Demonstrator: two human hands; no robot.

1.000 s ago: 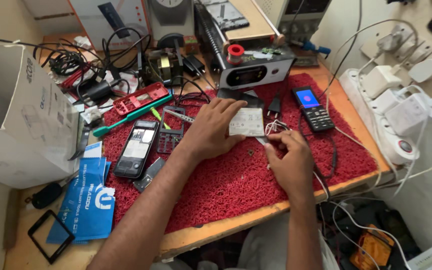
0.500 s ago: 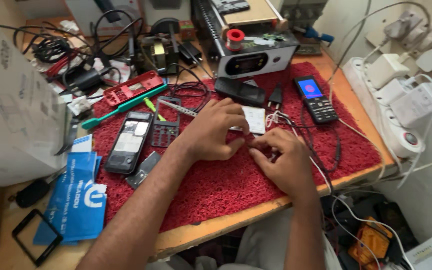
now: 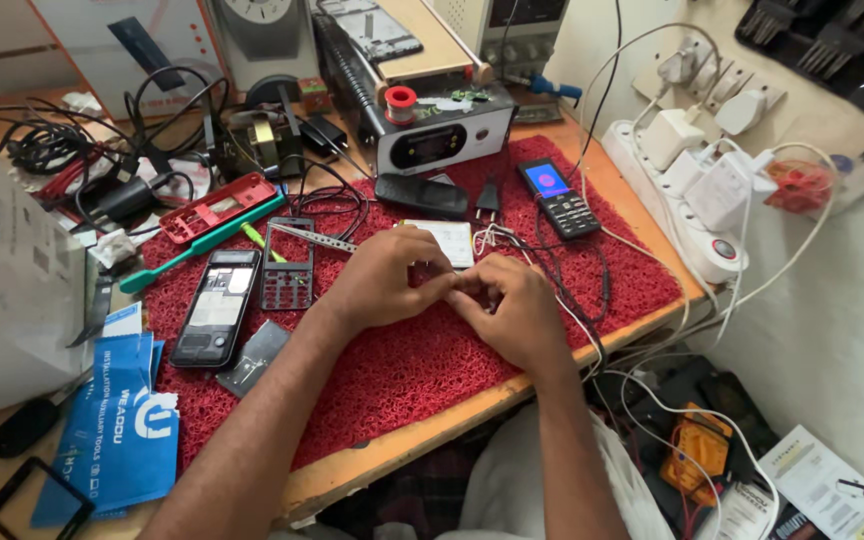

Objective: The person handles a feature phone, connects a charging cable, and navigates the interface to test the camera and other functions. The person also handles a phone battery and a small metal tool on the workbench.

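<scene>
Both hands meet over the middle of the red looped mat [image 3: 422, 370] that covers the wooden bench [image 3: 392, 455]. The left hand [image 3: 384, 278] curls in from the left, its fingertips pinched together just below the white battery [image 3: 444, 241], which lies flat on the mat and touches or nearly touches the knuckles. The right hand [image 3: 512, 305] is closed into a loose fist facing it, fingertips pressed against those of the left. Whatever they pinch between them is hidden by the fingers — too small to name, though thin wires [image 3: 512, 243] run off the mat towards that spot.

The piece in the pinch must be tiny and light, so it is likely to slip or spring away if the grip loosens; fingertip pressure on its edges, not its faces, looks the safer hold. The wires are limp and would tug it sideways if snagged.

To the left lie an opened phone [image 3: 214, 308] with its back off, a keypad frame [image 3: 287, 265], a dark flat cover [image 3: 255, 355], metal tweezers [image 3: 314, 238] and a green-handled tool [image 3: 202, 243]. These phone parts look thin and stiff, easily cracked by bending — best lifted by their long edges. A lit keypad phone [image 3: 558, 197] rests further right, near a white power strip [image 3: 687, 215] full of chargers. A grey bench unit [image 3: 442, 140] stands at the back of the mat.
</scene>
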